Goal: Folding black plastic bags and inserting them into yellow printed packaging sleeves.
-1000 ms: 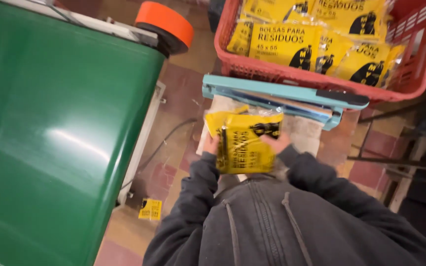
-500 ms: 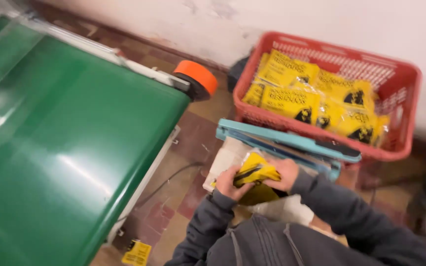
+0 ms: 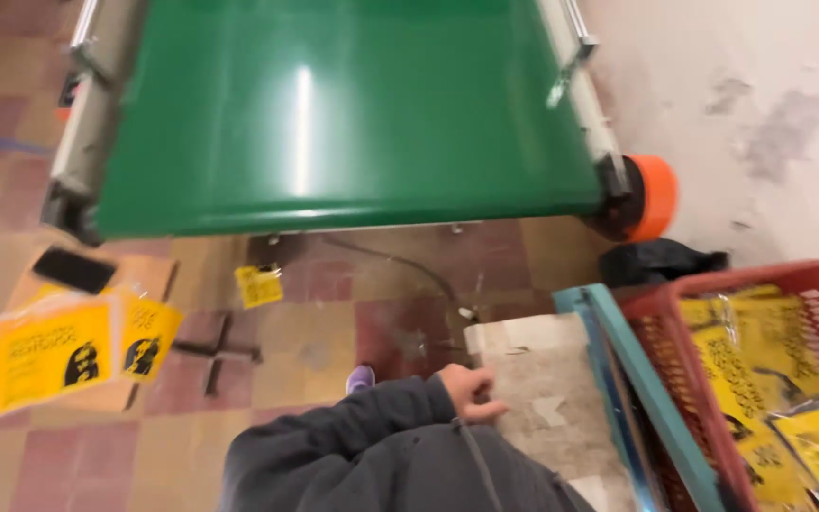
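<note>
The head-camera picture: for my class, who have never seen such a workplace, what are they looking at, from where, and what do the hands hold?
The view comes from a camera on the worker's head, looking down. One hand shows, in a dark sleeve, resting empty on a worn pale board; which hand it is I cannot tell. Ahead is a green conveyor belt with an orange roller end. At right, a red basket holds yellow packets, beside a teal bar. At left, more yellow packets lie on the tiled floor.
</note>
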